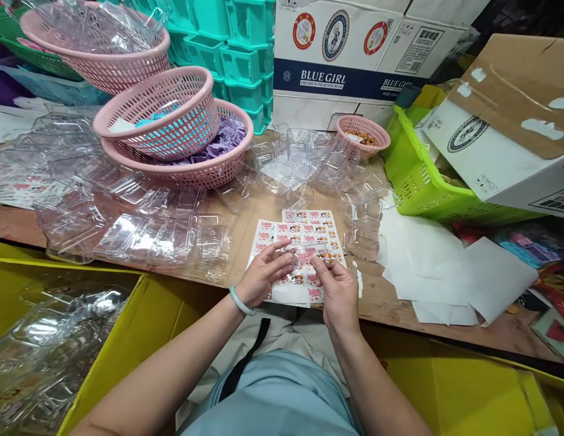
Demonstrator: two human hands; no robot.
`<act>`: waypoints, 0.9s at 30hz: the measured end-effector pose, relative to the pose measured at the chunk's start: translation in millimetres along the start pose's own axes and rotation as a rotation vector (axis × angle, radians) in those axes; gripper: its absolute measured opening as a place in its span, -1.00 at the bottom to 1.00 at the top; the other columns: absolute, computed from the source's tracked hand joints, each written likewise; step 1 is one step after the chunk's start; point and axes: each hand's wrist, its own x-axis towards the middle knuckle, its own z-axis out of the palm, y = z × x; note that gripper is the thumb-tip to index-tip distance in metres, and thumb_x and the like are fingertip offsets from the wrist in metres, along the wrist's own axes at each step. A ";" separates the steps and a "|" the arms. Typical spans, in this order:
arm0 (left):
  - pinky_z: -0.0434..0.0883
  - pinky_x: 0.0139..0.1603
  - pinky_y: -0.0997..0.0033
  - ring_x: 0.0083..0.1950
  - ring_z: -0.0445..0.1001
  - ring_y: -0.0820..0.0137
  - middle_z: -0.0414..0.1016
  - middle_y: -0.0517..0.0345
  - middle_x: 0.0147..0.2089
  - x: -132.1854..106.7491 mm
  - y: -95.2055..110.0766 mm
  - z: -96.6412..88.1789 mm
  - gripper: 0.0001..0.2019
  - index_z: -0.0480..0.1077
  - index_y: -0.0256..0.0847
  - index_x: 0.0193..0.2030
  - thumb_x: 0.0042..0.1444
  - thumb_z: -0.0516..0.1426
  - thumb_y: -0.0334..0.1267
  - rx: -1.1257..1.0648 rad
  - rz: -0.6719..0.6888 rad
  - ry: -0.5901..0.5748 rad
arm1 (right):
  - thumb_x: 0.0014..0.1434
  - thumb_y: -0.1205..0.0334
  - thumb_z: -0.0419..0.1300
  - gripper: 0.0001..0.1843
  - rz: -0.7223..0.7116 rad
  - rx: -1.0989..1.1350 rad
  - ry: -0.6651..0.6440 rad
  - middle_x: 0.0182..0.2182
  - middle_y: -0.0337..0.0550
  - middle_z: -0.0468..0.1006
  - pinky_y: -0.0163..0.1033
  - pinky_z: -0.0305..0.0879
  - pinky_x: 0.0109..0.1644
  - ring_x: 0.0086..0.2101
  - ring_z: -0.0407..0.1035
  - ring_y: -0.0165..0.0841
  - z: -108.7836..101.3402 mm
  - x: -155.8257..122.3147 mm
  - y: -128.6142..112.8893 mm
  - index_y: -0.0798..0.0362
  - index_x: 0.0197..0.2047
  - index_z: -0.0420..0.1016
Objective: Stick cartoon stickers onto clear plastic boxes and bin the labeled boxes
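"Two bare hands on my feed. First entry, please: what do they hold?"

"Item one: a small, clear, thin-walled plastic piece [309, 249], raised just above white sheets printed with pink lettering and orange-and-white cartoon animals [297, 280]. My right hand [340, 290] pinches its right end, thumb on the near edge. My left hand [266, 272] has thumb and forefinger about its left end, the other fingers spread; whether they press on it, I cannot tell from here."

"Handling notes?"

"By my judgement: very light, springy rather than soft, slippery when smooth side meets skin, liable to crease or crack if squeezed mid-wall. Best held by the short ends or the rim, lightly."

"Surface and room?"

"Tabletop [377, 295], brown, worn, crowded. Left: one broad heap of clear plastic shells [149, 239]; a pink plastic mesh basket of purple pieces [186, 175], with another pink basket [163, 124] resting in it. Behind the sheets: loose clear shells and one small pink mesh basket [363, 124]. Right: plain white paper sheets [427, 257], overlapping; one lime-green plastic crate [427, 188] bearing a tilted carton. At the back: stacked teal plastic bins [245, 60], one white-and-navy cardboard carton [331, 85]. Below the near edge, left: one yellow box [163, 303] holding more clear plastic."
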 end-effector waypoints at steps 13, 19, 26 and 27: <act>0.39 0.09 0.25 -0.04 0.46 0.39 0.47 0.08 -0.06 0.7 0.8 -2.1 -0.52 0.43 -0.14 0.08 -0.03 0.34 -0.21 0.003 -0.020 -0.006 | -0.05 -0.04 0.39 -0.58 0.007 -0.043 -0.009 -0.70 -0.39 0.28 -0.38 0.05 -0.50 -0.62 0.12 -0.54 -1.0 5.7 4.5 0.11 -0.58 0.37; 0.40 0.04 0.32 -0.07 0.47 0.42 0.47 0.12 -0.09 0.5 2.0 2.0 -0.48 0.40 -0.16 0.06 -0.07 0.36 -0.18 0.025 -0.020 0.009 | -0.03 -0.09 0.36 -0.57 -0.018 -0.101 -0.016 -0.69 -0.38 0.29 -0.39 0.03 -0.53 -0.62 0.11 -0.53 -0.6 7.8 6.9 0.11 -0.54 0.40; 0.39 -0.11 0.47 -0.19 0.46 0.48 0.48 0.15 -0.18 2.3 -2.7 14.5 -0.47 0.31 -0.18 -0.03 -0.12 0.38 -0.15 0.204 0.067 0.075 | 0.16 -0.02 0.23 -0.53 -0.489 -0.625 0.071 -0.67 -0.36 0.19 -0.33 0.07 -0.43 -0.57 0.08 -0.49 -2.2 4.2 -3.4 0.07 -0.63 0.26; 0.39 -0.12 0.48 -0.19 0.46 0.49 0.47 0.16 -0.18 2.7 -3.8 15.1 -0.47 0.31 -0.19 -0.03 -0.12 0.38 -0.14 0.224 0.087 0.078 | 0.18 0.03 0.23 -0.55 -0.629 -0.745 0.109 -0.67 -0.34 0.19 -0.32 0.08 -0.39 -0.55 0.10 -0.47 -2.9 3.8 -4.7 0.07 -0.63 0.27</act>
